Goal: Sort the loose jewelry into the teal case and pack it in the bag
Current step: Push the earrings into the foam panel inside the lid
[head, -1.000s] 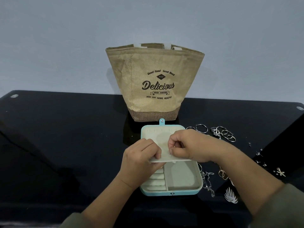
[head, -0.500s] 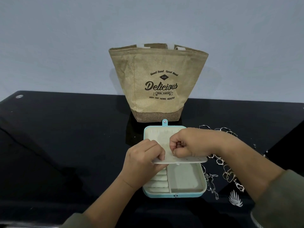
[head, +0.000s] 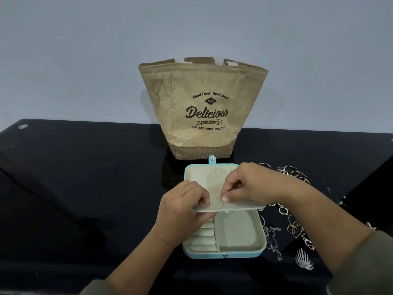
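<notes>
The teal case (head: pixel 242 253) lies open on the black table, pale green inside, with ring rolls at the lower left and an empty compartment at the right. A pale inner flap (head: pixel 240 206) stands lifted across its middle. My left hand (head: pixel 182 211) grips the flap's left end. My right hand (head: pixel 253 184) pinches something tiny against the flap's top; I cannot make out what it is. Loose jewelry (head: pixel 295 228) lies to the right of the case: rings, chains, pendants. The burlap bag (head: pixel 202 107) stands upright and open behind the case.
The black glass table (head: pixel 85 188) reaches far to the left. A white leaf-shaped piece (head: pixel 304 260) lies near the front right. Small studs (head: pixel 328 189) are scattered at the right. The wall rises directly behind the bag.
Both hands stay on the flap. My right thumb and fingers have shifted slightly lower on it, and the view has drifted a little.
</notes>
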{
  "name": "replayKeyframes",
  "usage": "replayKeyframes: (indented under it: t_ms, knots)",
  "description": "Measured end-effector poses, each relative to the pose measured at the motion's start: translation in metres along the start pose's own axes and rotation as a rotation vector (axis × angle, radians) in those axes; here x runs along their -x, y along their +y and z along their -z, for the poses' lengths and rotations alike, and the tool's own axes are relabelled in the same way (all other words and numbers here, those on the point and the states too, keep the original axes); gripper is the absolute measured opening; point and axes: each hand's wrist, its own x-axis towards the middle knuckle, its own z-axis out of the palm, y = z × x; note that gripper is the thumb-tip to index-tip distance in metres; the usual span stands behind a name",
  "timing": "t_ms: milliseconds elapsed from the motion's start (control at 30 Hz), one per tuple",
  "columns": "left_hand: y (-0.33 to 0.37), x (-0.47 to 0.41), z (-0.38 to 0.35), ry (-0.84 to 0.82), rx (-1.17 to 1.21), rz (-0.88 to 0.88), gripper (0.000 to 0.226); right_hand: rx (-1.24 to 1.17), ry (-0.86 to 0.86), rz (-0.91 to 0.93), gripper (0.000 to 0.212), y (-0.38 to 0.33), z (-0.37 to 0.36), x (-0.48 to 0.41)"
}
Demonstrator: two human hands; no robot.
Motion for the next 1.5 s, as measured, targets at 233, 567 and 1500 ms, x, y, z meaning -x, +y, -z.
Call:
replayKeyframes:
  t_ms: [233,567,1500]
  knots:
    - [0.000,-0.003,0.001,-0.072,-0.017,-0.015,0.013,-0.068,0.289,0.115,0.019,0.017,-0.020,0.043]
    - [0.005,-0.005,0.001,-0.125,-0.057,-0.025,0.009,0.260,0.574,0.326,0.031,0.031,-0.061,0.034]
    - [-0.003,-0.025,0.012,-0.150,0.074,0.258,0.034,-0.018,0.653,0.202,0.006,0.028,-0.040,0.017]
